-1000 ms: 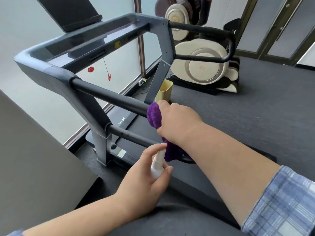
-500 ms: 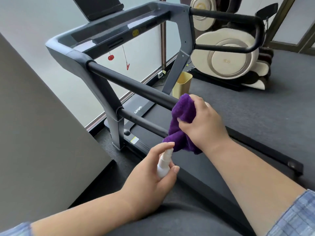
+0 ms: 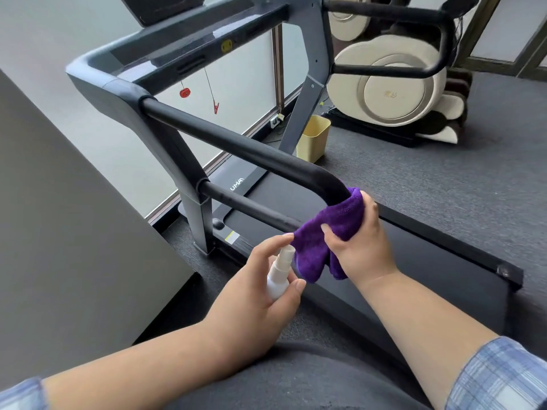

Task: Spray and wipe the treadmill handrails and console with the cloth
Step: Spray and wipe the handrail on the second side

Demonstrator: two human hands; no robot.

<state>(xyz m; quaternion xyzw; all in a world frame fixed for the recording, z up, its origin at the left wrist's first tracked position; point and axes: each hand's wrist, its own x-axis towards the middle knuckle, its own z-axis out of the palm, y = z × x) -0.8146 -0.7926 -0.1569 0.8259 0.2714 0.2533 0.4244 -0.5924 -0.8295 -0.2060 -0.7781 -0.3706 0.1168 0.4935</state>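
Room: I see a dark grey carpet floor (image 3: pixel 444 179) with lots of open space to the right of the treadmill.
Left edge: A big flat grey panel (image 3: pixel 59 232) stands close on the left, so I have little room on that side.
Treadmill: The belt deck (image 3: pixel 414 261) runs under my arms, and its back corner edge sits at the right.
Near handrail: The black handrail (image 3: pixel 236 146) slopes down toward me and bends at its end.
Cloth: The purple cloth (image 3: pixel 322 247) is wrapped over the bent end of that rail and hangs down below it.
Right hand: My right hand (image 3: pixel 358 244) curls round the cloth and squeezes it against the rail.
Left hand: My left hand (image 3: pixel 260 288) holds the small white spray bottle (image 3: pixel 279 272), with one finger up by the top. It is just beside the cloth.
Console: The console (image 3: pixel 189 39) is up at the far end, well apart from both hands.
Far rail: The other handrail (image 3: pixel 414 13) loops round at the top right.
Behind: A yellow bin (image 3: pixel 313 137) stands by the post, and a cream massage chair (image 3: pixel 390 84) sits past it.
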